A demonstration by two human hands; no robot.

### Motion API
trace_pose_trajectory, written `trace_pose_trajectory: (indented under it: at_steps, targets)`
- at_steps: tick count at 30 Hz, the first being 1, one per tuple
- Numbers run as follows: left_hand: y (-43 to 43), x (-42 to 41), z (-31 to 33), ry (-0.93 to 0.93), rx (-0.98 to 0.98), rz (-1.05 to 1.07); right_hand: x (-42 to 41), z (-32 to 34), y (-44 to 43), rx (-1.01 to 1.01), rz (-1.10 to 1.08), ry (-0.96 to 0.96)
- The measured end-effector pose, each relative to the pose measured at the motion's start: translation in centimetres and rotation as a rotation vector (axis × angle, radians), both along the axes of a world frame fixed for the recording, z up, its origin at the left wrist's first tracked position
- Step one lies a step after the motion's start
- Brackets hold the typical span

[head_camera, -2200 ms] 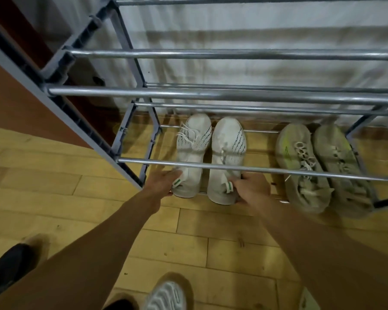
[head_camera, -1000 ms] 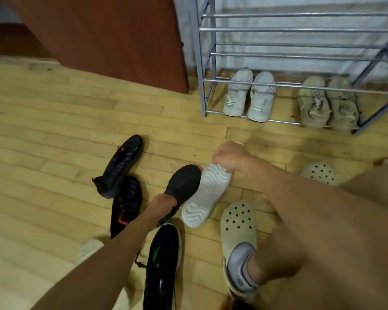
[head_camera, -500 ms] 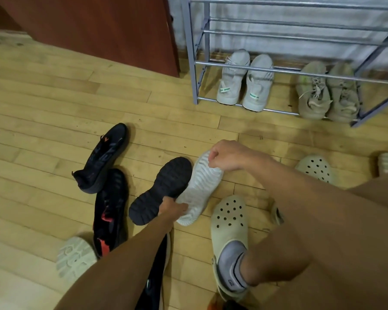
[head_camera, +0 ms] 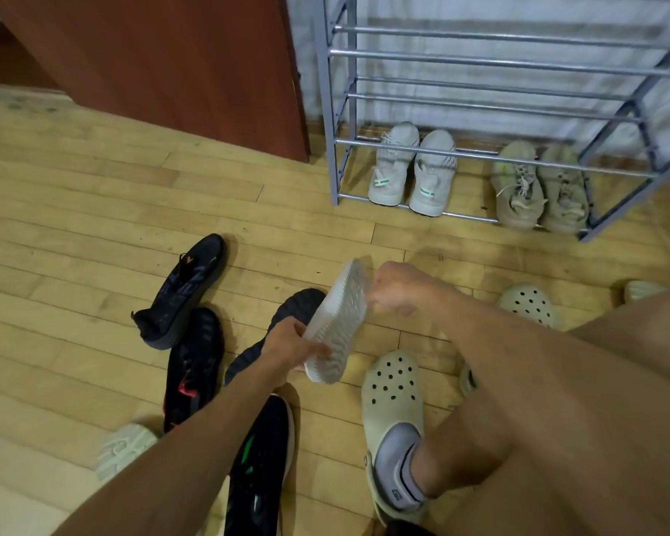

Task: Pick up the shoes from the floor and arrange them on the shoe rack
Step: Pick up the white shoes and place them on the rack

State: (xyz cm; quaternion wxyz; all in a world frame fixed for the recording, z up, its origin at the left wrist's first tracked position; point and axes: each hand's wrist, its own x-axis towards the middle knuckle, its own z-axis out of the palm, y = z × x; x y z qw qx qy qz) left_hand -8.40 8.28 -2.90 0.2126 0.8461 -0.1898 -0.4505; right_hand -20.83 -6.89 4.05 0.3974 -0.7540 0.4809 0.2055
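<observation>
A white-soled shoe (head_camera: 339, 323) is lifted off the floor, its sole turned up. My right hand (head_camera: 397, 290) grips its far end and my left hand (head_camera: 291, 348) grips its near end. Beside it lies a black-soled shoe (head_camera: 283, 319), sole up, partly hidden by my left hand. The grey metal shoe rack (head_camera: 480, 156) stands at the back. Its bottom tier holds a white pair (head_camera: 412, 170) on the left and a beige pair (head_camera: 540, 187) on the right. The upper tiers hold nothing.
On the wooden floor lie two black trainers (head_camera: 188, 288) at left, a black shoe with green marks (head_camera: 260, 470) near my left arm, a pale shoe (head_camera: 122, 450) and loose beige clogs (head_camera: 527, 303). My foot wears a beige clog (head_camera: 393, 404). A red-brown cabinet (head_camera: 171, 59) stands left of the rack.
I have drawn back from the rack, leaving the white pair on its bottom tier. Both hands have taken hold of the white-soled shoe and raised it off the floor.
</observation>
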Motion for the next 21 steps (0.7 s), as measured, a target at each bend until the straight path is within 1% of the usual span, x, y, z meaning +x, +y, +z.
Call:
trace_pose_trajectory:
  at_steps: [2, 5, 9, 11, 12, 13, 14, 17, 19, 21]
  targets:
    - [-0.1, -0.1, 2.2, -0.165, -0.059, -0.057, 0.1, 0.8, 0.9, 0.092, -0.123, -0.072]
    - [-0.1, -0.6, 5.9, -0.384, -0.195, -0.126, 1.4, 2.7, 2.6, 0.260, -0.368, -0.252]
    - [0.2, -1.3, 9.7, -0.687, -0.418, -0.247, 3.7, 6.0, 3.6, 0.280, -0.679, -0.543]
    - [-0.1, -1.4, 11.7, -0.832, -0.507, -0.333, 3.8, 7.7, 3.5, 0.295, -0.772, -0.653]
    - [-0.4, -1.5, 12.7, -0.875, -0.526, -0.379, 3.6, 8.6, 3.5, 0.309, -0.798, -0.696]
    - [-0.6, -1.5, 13.7, -0.871, -0.542, -0.424, 3.3, 9.4, 3.4, 0.308, -0.809, -0.729]
    - [-0.8, -1.4, 14.7, -0.802, -0.561, -0.448, 2.9, 10.2, 3.3, 0.293, -0.808, -0.757]
    - [-0.8, -1.0, 18.0, -0.404, -0.655, -0.375, 1.2, 12.5, 2.5, 0.172, -0.753, -0.840]
    - [-0.8, -0.6, 20.1, -0.335, -0.683, -0.285, -0.2, 14.8, 2.0, 0.112, -0.705, -0.900]
    - [-0.9, -0.7, 22.4, -0.247, -0.673, -0.186, -1.5, 17.1, 1.7, 0.102, -0.653, -0.956]
